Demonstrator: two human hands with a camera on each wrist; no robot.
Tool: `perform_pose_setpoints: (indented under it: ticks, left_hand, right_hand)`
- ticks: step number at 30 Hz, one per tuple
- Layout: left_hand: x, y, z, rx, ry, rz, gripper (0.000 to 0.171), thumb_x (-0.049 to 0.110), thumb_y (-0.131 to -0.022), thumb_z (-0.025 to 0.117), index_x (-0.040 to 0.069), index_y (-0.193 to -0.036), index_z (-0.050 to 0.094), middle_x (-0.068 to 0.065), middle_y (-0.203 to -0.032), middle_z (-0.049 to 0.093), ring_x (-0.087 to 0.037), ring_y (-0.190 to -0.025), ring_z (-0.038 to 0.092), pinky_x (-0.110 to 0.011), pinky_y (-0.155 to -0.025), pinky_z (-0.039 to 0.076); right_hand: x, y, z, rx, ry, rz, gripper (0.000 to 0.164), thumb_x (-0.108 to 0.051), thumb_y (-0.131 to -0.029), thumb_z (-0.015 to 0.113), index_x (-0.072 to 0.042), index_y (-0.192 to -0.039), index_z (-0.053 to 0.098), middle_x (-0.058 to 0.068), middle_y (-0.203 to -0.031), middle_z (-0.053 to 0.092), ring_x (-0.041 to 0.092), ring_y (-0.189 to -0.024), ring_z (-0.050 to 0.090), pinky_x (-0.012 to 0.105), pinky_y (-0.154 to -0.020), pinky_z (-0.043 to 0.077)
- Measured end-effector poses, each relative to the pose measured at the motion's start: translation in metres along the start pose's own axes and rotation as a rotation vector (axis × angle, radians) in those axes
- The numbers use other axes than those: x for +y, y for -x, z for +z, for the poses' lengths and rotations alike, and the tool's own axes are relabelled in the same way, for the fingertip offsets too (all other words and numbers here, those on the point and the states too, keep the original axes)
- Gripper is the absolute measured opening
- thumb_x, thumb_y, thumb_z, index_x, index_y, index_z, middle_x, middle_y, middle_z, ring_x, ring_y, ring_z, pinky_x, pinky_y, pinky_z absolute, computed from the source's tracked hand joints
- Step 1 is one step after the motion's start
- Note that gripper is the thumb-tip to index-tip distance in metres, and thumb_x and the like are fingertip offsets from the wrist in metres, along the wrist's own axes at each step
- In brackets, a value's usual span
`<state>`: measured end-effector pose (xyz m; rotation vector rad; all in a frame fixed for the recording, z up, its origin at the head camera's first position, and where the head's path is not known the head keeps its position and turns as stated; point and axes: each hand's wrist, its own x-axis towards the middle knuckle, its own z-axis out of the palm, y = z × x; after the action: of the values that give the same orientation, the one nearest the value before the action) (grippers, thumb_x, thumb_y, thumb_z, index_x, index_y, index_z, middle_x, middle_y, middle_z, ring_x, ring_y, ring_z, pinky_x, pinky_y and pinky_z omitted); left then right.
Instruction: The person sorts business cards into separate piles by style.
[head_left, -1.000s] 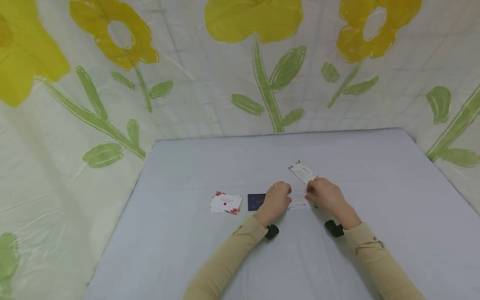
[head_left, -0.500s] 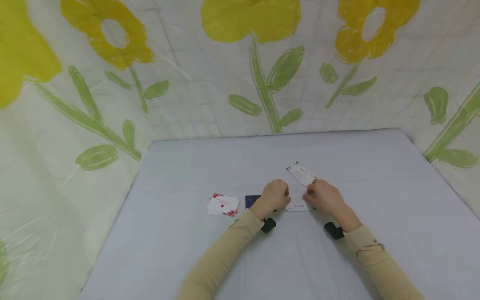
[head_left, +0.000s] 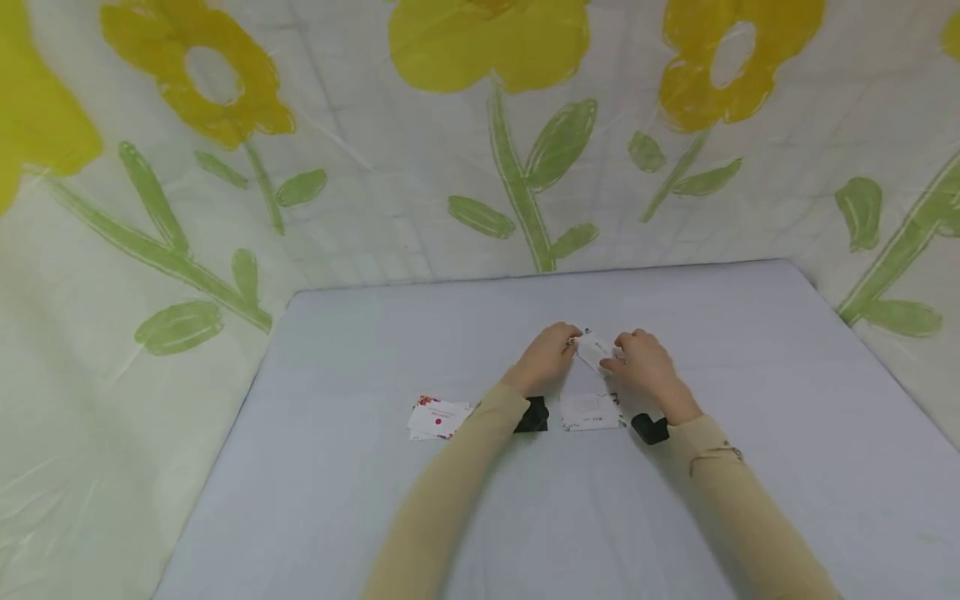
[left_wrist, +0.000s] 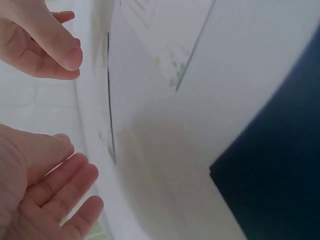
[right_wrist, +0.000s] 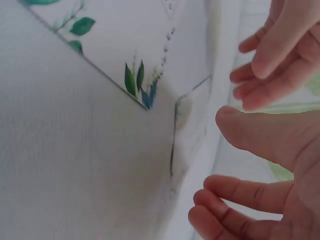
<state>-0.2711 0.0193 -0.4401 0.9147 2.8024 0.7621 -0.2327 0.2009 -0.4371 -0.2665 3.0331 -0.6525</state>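
A white card with leafy printed corners (head_left: pixel 595 353) lies aslant on the table, between my two hands. My left hand (head_left: pixel 546 358) is at its left end, fingers apart and loosely bent in the left wrist view. At the card's right side is my right hand (head_left: pixel 647 367); the right wrist view shows its thumb and fingers (right_wrist: pixel 245 192) spread with a gap between them. Nearer to me lies a second white leaf-print card (head_left: pixel 591 412), set straight. A dark blue card (left_wrist: pixel 275 140) lies to its left, partly hidden in the head view by my left wrist.
A small overlapping stack of white cards with red flowers (head_left: pixel 437 418) lies farther left, partly behind my left sleeve. Pale cloth covers the table (head_left: pixel 337 500). Behind it hangs a white sheet painted with yellow flowers (head_left: pixel 420 233). Black wrist cameras (head_left: pixel 649 428) sit below the hands.
Both hands have moved away from the nearer leaf-print card, forward to the slanted one. The nearer card now lies uncovered. The head view has shifted slightly.
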Motion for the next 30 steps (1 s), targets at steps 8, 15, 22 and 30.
perform_pose_setpoints:
  ticks: [8,15,22,30]
  left_hand:
    - [-0.006,-0.026,0.013,-0.010,-0.042,0.004,0.033,0.005,-0.096,0.045,0.000,-0.128,0.050,-0.012,-0.129,0.051,-0.020,-0.122,0.046,-0.025,-0.102,0.033]
    - [-0.003,-0.039,0.023,-0.128,-0.219,0.024,0.042,0.009,-0.097,0.044,0.006,-0.138,0.041,-0.006,-0.143,0.040,-0.018,-0.132,0.034,-0.029,-0.106,0.028]
    - [0.000,-0.037,0.019,-0.161,-0.360,0.033,0.040,0.014,-0.097,0.045,0.011,-0.137,0.044,-0.002,-0.140,0.043,-0.016,-0.130,0.037,-0.036,-0.100,0.037]
    - [0.004,-0.035,0.010,-0.197,-0.358,0.002,0.039,0.016,-0.094,0.053,0.012,-0.133,0.049,-0.004,-0.132,0.048,-0.018,-0.121,0.045,-0.034,-0.093,0.042]
  right_hand:
    - [0.004,-0.010,0.011,-0.017,0.037,0.058,0.046,-0.026,-0.082,0.068,0.015,-0.101,0.058,0.028,-0.095,0.053,0.043,-0.088,0.053,0.051,-0.072,0.044]
    - [0.007,-0.012,0.013,0.001,0.037,0.034,0.045,-0.025,-0.082,0.069,0.013,-0.102,0.058,0.026,-0.094,0.053,0.041,-0.087,0.051,0.050,-0.072,0.043]
    - [0.007,-0.012,0.010,-0.007,0.005,0.024,0.044,-0.025,-0.082,0.069,0.012,-0.104,0.057,0.027,-0.096,0.056,0.042,-0.088,0.054,0.054,-0.075,0.042]
    - [0.015,-0.019,0.010,-0.061,-0.135,0.039,0.048,-0.022,-0.078,0.073,0.012,-0.108,0.055,0.024,-0.100,0.057,0.037,-0.092,0.053,0.055,-0.079,0.039]
